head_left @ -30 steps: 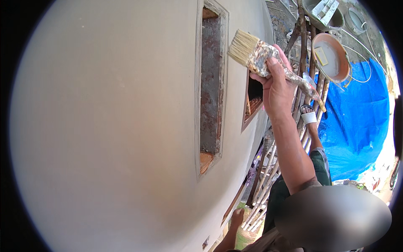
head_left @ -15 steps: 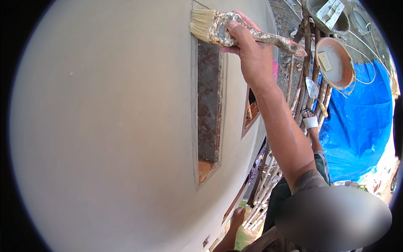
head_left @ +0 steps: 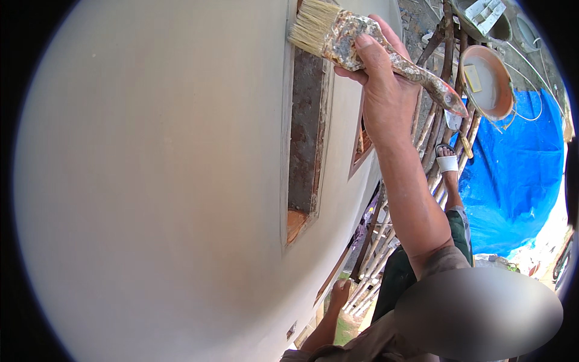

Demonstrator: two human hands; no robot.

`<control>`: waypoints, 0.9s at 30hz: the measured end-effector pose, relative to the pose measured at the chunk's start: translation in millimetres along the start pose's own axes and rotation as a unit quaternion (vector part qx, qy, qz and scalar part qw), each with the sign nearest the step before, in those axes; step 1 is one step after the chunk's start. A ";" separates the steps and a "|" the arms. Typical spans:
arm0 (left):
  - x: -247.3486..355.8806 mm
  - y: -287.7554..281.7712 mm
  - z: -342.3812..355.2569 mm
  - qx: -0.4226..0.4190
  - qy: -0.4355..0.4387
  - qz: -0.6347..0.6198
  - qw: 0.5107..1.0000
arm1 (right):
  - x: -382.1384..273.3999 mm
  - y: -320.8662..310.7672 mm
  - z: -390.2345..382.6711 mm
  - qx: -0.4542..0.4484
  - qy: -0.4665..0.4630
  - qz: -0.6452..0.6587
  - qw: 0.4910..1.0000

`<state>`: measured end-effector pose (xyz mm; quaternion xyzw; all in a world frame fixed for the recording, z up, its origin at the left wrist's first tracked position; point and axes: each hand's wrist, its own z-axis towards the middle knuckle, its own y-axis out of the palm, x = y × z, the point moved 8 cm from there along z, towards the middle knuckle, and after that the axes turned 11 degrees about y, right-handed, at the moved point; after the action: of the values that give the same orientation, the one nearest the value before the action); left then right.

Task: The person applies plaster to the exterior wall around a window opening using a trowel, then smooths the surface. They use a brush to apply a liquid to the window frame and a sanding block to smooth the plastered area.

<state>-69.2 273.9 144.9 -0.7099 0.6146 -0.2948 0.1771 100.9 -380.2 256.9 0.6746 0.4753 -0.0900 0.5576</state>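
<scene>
My right hand (head_left: 386, 78) is closed round a wide paintbrush (head_left: 350, 42), its thumb on the stained ferrule. The brush has pale bristles and a paint-crusted handle with a reddish tip. The bristles are at the upper part of a tall, narrow recess (head_left: 304, 127) in a smooth, off-white wall (head_left: 169, 151); whether they touch its edge I cannot tell. My left hand (head_left: 341, 292) is low in the view, close to the wall's lower edge. It is small there and its fingers are mostly hidden.
Wooden poles (head_left: 434, 145) form a scaffold at right, where a foot in a white-strapped sandal (head_left: 446, 161) stands. Beside it are an orange-brown basin (head_left: 503, 96) of pale liquid with a yellow block (head_left: 472, 78), a trowel (head_left: 452, 120) and a blue tarp (head_left: 512, 175). A second wall opening (head_left: 360, 145) lies beyond.
The brush and my right hand have shifted right, and the handle now slopes down more steeply. The view has moved slightly too, with the recess's lower end sitting higher.
</scene>
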 end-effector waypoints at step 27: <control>309.9 125.5 323.0 0.189 0.529 -0.336 0.756 | 16.4 -48.4 -55.9 -0.312 -0.352 -0.006 0.882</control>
<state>61.9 -87.5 -116.5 -0.5537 0.2645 -0.7740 -0.1562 50.9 -328.1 234.1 0.3868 0.2551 -0.1713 0.8695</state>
